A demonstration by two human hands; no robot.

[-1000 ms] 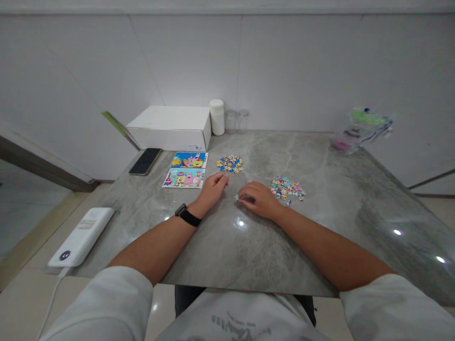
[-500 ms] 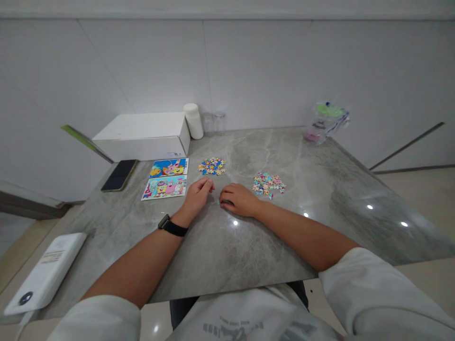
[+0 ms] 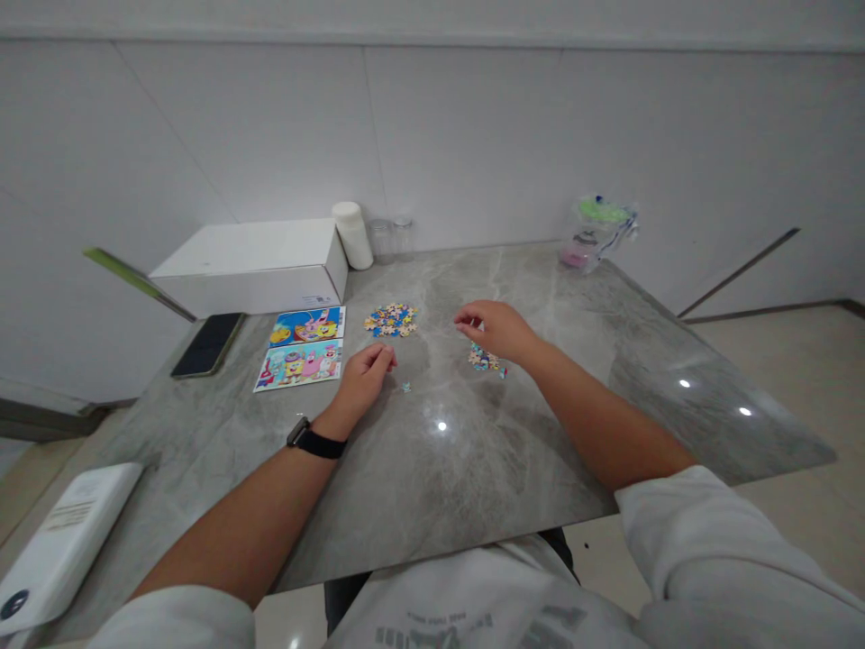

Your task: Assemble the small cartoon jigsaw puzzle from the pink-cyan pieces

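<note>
My left hand (image 3: 366,373) rests near the middle of the table, its fingers closed together; whatever they may hold is too small to make out. My right hand (image 3: 496,330) hovers over the multicoloured puzzle pile (image 3: 484,358), covering part of it, with thumb and fingertips nearly together and nothing clear between them. A small puzzle piece (image 3: 406,387) lies by itself to the right of my left hand. Farther back is a blue and yellow puzzle pile (image 3: 391,320). Left of it lie two cartoon picture cards, a blue one (image 3: 307,326) above a light one (image 3: 299,364).
A phone (image 3: 208,344) and a white power bank (image 3: 68,541) lie on the left of the grey table (image 3: 405,505). Along the back stand a white box (image 3: 250,261), a white bottle (image 3: 352,236), clear glasses (image 3: 392,242) and a plastic bag (image 3: 596,234).
My right hand has moved right and back from beside my left hand to the multicoloured pile. The single piece now shows where it was. The whole view has shifted slightly.
</note>
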